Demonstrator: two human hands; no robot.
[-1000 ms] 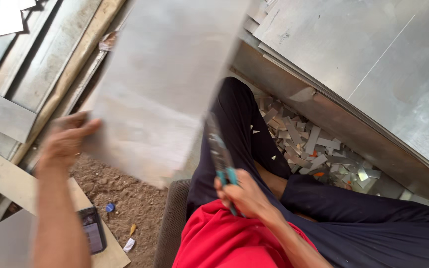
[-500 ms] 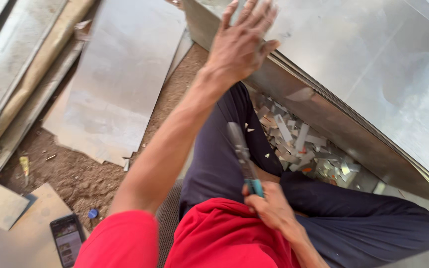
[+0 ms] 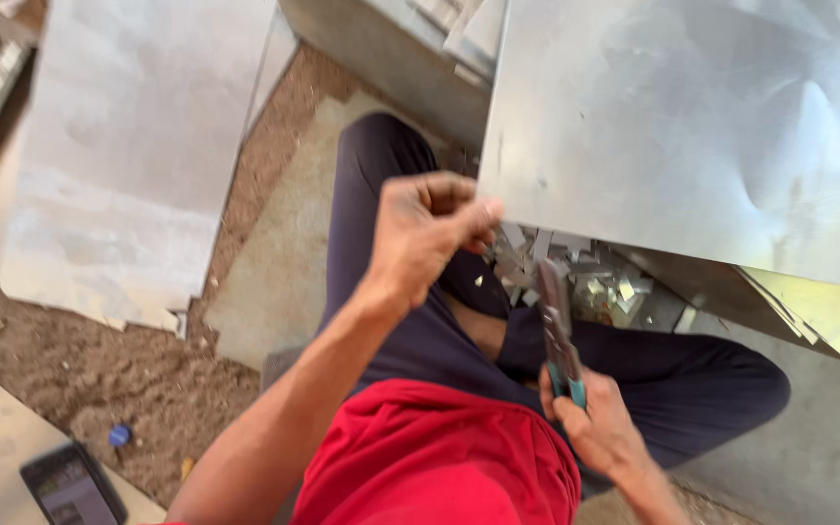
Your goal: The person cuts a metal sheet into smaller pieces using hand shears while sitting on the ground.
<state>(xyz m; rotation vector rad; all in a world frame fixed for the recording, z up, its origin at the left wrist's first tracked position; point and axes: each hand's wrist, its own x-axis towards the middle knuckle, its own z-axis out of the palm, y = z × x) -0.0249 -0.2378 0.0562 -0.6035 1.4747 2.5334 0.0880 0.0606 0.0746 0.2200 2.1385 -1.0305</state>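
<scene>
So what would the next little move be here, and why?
Probably bringing the tin snips up to the metal sheet's near edge. The left hand already pinches the sheet's lower corner, while the right hand holds the snips below it, not touching the sheet.

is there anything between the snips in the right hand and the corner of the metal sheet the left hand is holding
Nothing solid that shows. The left hand pinches the lower corner of the metal sheet. The tin snips in the right hand point up toward that edge, with only open air above the scrap offcuts on the ground.
</scene>
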